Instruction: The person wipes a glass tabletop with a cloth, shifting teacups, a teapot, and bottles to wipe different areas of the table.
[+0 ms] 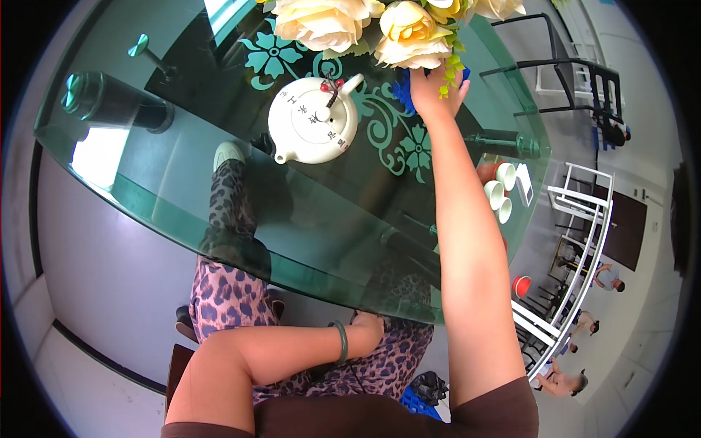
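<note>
My right hand [437, 91] reaches across the glass table [314, 212], with a bunched blue cloth [403, 91] under and around its fingers. Cream artificial flowers [412, 33] hang over the fingertips and partly hide them. To the left of that hand stands a white teapot [310, 120] with dark lettering, its lid tied by a cord with red beads. My left hand [369, 334], below a green bangle on the wrist, rests on my leopard-print trousers by my knee. Its fingers are turned down and mostly hidden.
Small pale cups [494, 194] and a white rectangular object [524, 185] are at the table's right side. Capped glass legs [117, 102] stand beneath the top. Black chairs [584, 87], a white railing [577, 270] and several people are further right.
</note>
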Motion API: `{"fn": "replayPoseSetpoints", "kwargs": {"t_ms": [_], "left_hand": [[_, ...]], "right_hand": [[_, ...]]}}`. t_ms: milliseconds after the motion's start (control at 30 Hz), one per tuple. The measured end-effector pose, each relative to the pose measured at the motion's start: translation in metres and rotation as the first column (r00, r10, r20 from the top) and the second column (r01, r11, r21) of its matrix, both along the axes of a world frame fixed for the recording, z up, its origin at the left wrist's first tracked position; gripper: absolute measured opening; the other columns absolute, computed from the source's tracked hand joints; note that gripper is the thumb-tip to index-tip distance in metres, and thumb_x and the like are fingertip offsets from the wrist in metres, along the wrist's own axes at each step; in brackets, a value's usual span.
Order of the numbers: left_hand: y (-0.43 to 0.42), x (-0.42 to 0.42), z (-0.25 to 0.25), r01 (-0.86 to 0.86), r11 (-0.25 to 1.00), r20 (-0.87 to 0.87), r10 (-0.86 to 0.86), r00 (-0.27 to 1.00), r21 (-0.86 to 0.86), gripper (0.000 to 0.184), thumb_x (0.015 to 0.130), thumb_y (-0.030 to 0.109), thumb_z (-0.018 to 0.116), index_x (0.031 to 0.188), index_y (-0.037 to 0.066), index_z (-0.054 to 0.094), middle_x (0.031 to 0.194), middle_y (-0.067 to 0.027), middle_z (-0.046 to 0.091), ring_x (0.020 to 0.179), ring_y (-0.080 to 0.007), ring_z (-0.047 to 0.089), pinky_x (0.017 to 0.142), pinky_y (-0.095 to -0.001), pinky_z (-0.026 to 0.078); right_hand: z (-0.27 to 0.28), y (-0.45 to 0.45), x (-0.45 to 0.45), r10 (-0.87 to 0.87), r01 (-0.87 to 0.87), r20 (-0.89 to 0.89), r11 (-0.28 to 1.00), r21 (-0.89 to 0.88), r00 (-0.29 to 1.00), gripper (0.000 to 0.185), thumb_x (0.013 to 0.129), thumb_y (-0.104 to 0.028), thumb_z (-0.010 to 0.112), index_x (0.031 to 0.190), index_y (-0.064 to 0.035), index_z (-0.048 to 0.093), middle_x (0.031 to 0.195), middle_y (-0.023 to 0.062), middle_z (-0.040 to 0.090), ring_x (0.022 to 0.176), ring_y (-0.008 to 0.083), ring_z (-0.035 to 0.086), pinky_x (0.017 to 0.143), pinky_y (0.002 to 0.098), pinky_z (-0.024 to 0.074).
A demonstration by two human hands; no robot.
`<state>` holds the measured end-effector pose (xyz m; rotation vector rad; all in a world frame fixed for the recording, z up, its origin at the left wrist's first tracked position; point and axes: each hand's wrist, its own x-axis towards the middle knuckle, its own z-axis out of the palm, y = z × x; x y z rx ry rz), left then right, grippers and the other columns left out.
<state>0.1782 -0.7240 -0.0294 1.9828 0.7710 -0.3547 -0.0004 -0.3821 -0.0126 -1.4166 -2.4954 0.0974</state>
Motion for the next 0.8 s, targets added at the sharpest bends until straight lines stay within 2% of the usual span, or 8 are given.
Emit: {"fn": "replayPoseSetpoints", "kwargs": {"t_ms": [67,167,200,333,400,500,633,800], "left_hand": [[-0.001,0.000,0.001,-0.005,1.000,-0.005,0.005,1.000,0.005,0.084,0.060,0.038,0.088,0.130,0.004,0.057,0.143,-0.0125,0.045,0.125,-0.0328,0.049,0.093,-0.0543,0.048],[0.006,0.002,0.000,0.038,0.999,-0.003,-0.038,0.999,-0.039,0.087,0.056,0.036,0.090,0.130,0.004,0.057,0.144,-0.0112,0.044,0.125,-0.0314,0.050,0.095,-0.0529,0.047],[0.006,0.001,0.001,0.039,0.998,-0.006,-0.039,0.999,-0.043,0.088,0.056,0.036,0.091,0.130,0.004,0.057,0.144,-0.0110,0.044,0.126,-0.0310,0.050,0.095,-0.0529,0.047],[0.026,-0.044,0.039,0.173,0.985,0.003,-0.173,0.985,-0.014,0.081,0.072,0.016,0.077,0.138,-0.011,0.037,0.136,-0.0216,0.051,0.122,-0.0305,0.053,0.099,-0.0338,0.043],[0.011,-0.013,0.013,0.069,0.997,-0.005,-0.070,0.998,-0.041,0.086,0.061,0.026,0.086,0.134,-0.001,0.049,0.142,-0.0147,0.045,0.126,-0.0304,0.049,0.096,-0.0457,0.046],[0.005,0.000,0.003,0.011,0.998,-0.004,-0.011,1.000,-0.054,0.089,0.055,0.029,0.091,0.132,0.004,0.055,0.145,-0.0117,0.043,0.128,-0.0305,0.048,0.095,-0.0512,0.048],[0.019,-0.031,0.030,0.081,0.994,-0.012,-0.082,0.997,-0.076,0.087,0.070,0.018,0.080,0.138,-0.011,0.035,0.136,-0.0216,0.050,0.124,-0.0298,0.052,0.098,-0.0328,0.044],[0.020,-0.035,0.032,0.020,0.991,-0.002,-0.020,1.000,-0.129,0.094,0.065,0.019,0.084,0.138,-0.012,0.034,0.134,-0.0223,0.052,0.123,-0.0299,0.053,0.098,-0.0325,0.044]], "right_hand": [[0.000,-0.010,-0.004,-0.018,0.018,0.025,1.000,0.020,1.000,0.060,0.093,-0.051,0.044,0.138,-0.0114,0.047,0.151,0.0067,0.034,0.142,0.0305,0.024,0.114,0.0576,0.0129],[-0.002,-0.060,0.023,0.230,-0.225,-0.032,0.967,0.117,0.973,0.058,0.090,-0.041,0.054,0.139,-0.0130,0.045,0.147,0.0134,0.039,0.136,0.0370,0.033,0.112,0.0609,0.0141],[0.007,-0.085,0.035,0.286,-0.283,-0.048,0.957,0.060,0.957,0.059,0.089,-0.040,0.054,0.141,-0.0135,0.044,0.147,0.0152,0.039,0.136,0.0380,0.033,0.112,0.0600,0.0146],[0.023,-0.169,0.095,0.415,-0.411,0.005,0.901,-0.139,0.910,0.064,0.087,-0.040,0.057,0.144,-0.0160,0.041,0.151,0.0147,0.034,0.139,0.0394,0.028,0.112,0.0594,0.0104],[0.025,-0.188,0.123,0.466,-0.454,0.025,0.871,-0.188,0.885,0.065,0.083,-0.041,0.060,0.141,-0.0169,0.046,0.150,0.0129,0.036,0.139,0.0379,0.029,0.113,0.0595,0.0111],[0.027,-0.170,0.142,0.572,-0.557,0.042,0.810,-0.185,0.819,0.066,0.079,-0.042,0.062,0.138,-0.0175,0.050,0.147,0.0117,0.041,0.138,0.0354,0.032,0.113,0.0593,0.0129],[0.021,-0.102,0.133,0.389,-0.387,0.036,0.921,-0.051,0.921,0.060,0.087,-0.037,0.056,0.142,-0.0146,0.045,0.150,0.0121,0.037,0.140,0.0354,0.028,0.114,0.0544,0.0135],[-0.006,0.013,0.125,-0.014,0.017,-0.048,0.999,0.051,0.999,0.057,0.094,-0.049,0.047,0.144,-0.0230,0.041,0.151,0.0094,0.036,0.142,0.0301,0.028,0.115,0.0533,0.0139]]}}
